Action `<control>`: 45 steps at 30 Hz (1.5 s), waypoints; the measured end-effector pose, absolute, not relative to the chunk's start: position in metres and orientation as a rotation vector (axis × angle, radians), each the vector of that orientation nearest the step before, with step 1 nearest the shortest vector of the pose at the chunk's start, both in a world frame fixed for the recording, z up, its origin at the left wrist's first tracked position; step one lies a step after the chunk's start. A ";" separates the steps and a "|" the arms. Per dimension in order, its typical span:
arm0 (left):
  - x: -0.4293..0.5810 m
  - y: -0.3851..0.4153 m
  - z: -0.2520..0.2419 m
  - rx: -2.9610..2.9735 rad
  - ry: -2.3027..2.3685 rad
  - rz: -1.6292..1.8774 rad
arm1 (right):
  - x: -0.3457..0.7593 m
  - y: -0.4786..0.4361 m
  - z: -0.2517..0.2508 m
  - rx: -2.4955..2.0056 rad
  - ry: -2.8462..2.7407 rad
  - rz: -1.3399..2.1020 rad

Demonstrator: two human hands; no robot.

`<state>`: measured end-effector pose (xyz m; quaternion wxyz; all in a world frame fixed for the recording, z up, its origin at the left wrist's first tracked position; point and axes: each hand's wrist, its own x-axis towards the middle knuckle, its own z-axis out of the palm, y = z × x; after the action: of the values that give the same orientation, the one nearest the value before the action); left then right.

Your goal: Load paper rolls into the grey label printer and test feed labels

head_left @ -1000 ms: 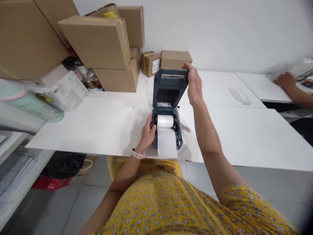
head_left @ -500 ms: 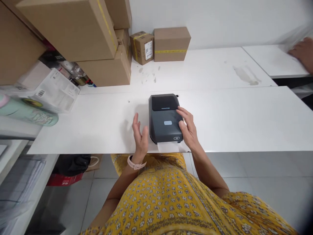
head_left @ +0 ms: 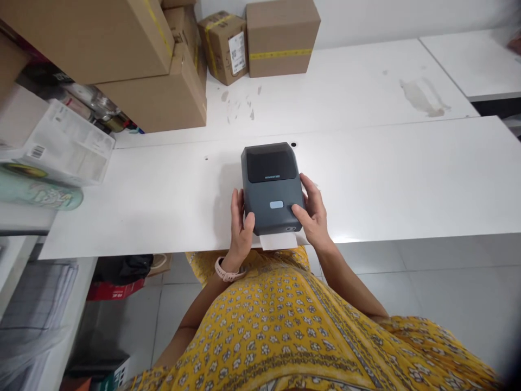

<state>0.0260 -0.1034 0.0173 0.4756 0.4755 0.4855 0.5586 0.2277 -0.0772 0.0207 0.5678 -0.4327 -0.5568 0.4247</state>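
A dark grey label printer [head_left: 272,184] sits with its lid closed near the front edge of the white table [head_left: 386,179]. A strip of white label paper [head_left: 279,240] sticks out of its front slot. My left hand [head_left: 240,228] grips the printer's left side, thumb on the lid. My right hand [head_left: 311,212] holds the right front corner, thumb pressed on top near the front edge.
Stacked cardboard boxes [head_left: 150,65] stand at the back left, with two smaller boxes [head_left: 280,35] against the wall. A white printed carton [head_left: 61,144] and a green bottle [head_left: 36,193] lie at the left. Another white table [head_left: 468,62] adjoins at the right.
The printer lid, open a second ago with the paper roll showing, is now closed. My left hand moved from open beside the printer to gripping its side. The view tilted down.
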 end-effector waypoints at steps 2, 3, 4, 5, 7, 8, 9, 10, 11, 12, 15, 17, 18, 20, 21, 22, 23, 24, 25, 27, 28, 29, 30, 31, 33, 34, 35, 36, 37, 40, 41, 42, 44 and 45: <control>0.027 -0.101 0.016 1.200 1.175 1.368 | 0.224 -0.078 0.018 -1.005 -1.294 0.915; 0.026 -0.102 0.017 1.219 1.178 1.366 | 0.223 -0.078 0.018 -1.008 -1.293 0.854; 0.025 -0.103 0.019 1.237 1.191 1.359 | 0.221 -0.079 0.019 -1.016 -1.300 0.784; 0.023 -0.106 0.021 1.252 1.220 1.358 | 0.219 -0.080 0.021 -1.029 -1.315 0.710; 0.016 -0.116 0.026 1.263 1.349 1.417 | 0.217 -0.082 0.026 -1.055 -1.366 0.582; 0.013 -0.123 0.028 1.257 1.435 1.471 | 0.216 -0.084 0.029 -1.061 -1.394 0.538; 0.009 -0.130 0.030 1.254 1.513 1.505 | 0.215 -0.085 0.032 -1.063 -1.416 0.508; 0.007 -0.137 0.032 1.260 1.564 1.483 | 0.214 -0.086 0.034 -1.064 -1.430 0.488; 0.005 -0.142 0.033 1.273 1.574 1.388 | 0.213 -0.087 0.036 -1.067 -1.434 0.476; 0.004 -0.146 0.034 1.286 1.534 1.221 | 0.212 -0.088 0.038 -1.071 -1.433 0.467; 0.009 -0.146 0.035 1.179 1.248 0.674 | 0.211 -0.088 0.039 -1.085 -1.426 0.458; 0.016 -0.140 0.037 1.042 1.096 0.527 | 0.212 -0.087 0.039 -1.083 -1.442 0.454; 0.019 -0.138 0.038 0.991 1.048 0.506 | 0.213 -0.087 0.038 -1.082 -1.453 0.452; 0.024 -0.134 0.043 0.933 0.977 0.494 | 0.215 -0.086 0.037 -1.075 -1.468 0.452; 0.025 -0.134 0.047 0.921 0.947 0.492 | 0.215 -0.086 0.037 -1.066 -1.469 0.456; 0.026 -0.134 0.051 0.913 0.919 0.491 | 0.216 -0.085 0.036 -1.055 -1.464 0.462; 0.025 -0.135 0.054 0.908 0.893 0.488 | 0.216 -0.085 0.036 -1.042 -1.457 0.469; 0.025 -0.136 0.057 0.906 0.872 0.484 | 0.216 -0.084 0.036 -1.030 -1.450 0.470; 0.024 -0.138 0.059 0.905 0.858 0.482 | 0.216 -0.084 0.035 -1.025 -1.445 0.467; 0.024 -0.140 0.058 0.912 0.847 0.474 | 0.215 -0.084 0.035 -1.038 -1.442 0.456; 0.024 -0.142 0.055 0.917 0.851 0.474 | 0.215 -0.084 0.035 -1.050 -1.443 0.450; 0.024 -0.143 0.052 0.925 0.857 0.478 | 0.215 -0.084 0.035 -1.059 -1.443 0.447; 0.024 -0.143 0.049 0.931 0.865 0.484 | 0.215 -0.084 0.035 -1.063 -1.444 0.448; 0.024 -0.144 0.046 0.935 0.871 0.486 | 0.216 -0.084 0.035 -1.059 -1.443 0.451; 0.024 -0.145 0.042 0.937 0.881 0.484 | 0.216 -0.083 0.034 -1.038 -1.440 0.459; 0.024 -0.145 0.042 0.936 0.885 0.478 | 0.216 -0.083 0.034 -1.032 -1.441 0.463; 0.024 -0.145 0.042 0.934 0.888 0.472 | 0.216 -0.083 0.034 -1.032 -1.443 0.462; 0.024 -0.145 0.042 0.933 0.890 0.469 | 0.216 -0.083 0.034 -1.038 -1.446 0.459; 0.025 -0.145 0.043 0.932 0.890 0.466 | 0.216 -0.083 0.034 -1.046 -1.451 0.451; 0.023 -0.143 0.044 0.964 0.894 0.446 | 0.219 -0.083 0.035 -1.071 -1.519 0.413; 0.021 -0.142 0.045 1.005 0.903 0.431 | 0.221 -0.084 0.036 -1.085 -1.573 0.391; 0.017 -0.140 0.046 1.062 0.912 0.403 | 0.223 -0.084 0.037 -1.102 -1.645 0.364; 0.006 -0.134 0.052 1.201 0.918 0.328 | 0.229 -0.084 0.040 -1.124 -1.800 0.294; -0.002 -0.131 0.055 1.267 0.918 0.296 | 0.231 -0.083 0.043 -1.122 -1.861 0.260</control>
<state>-0.0017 -0.1310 0.0553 0.6993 0.5688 0.4119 0.1330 0.2309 -0.0834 0.0429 0.4587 -0.4554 -0.7557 0.1054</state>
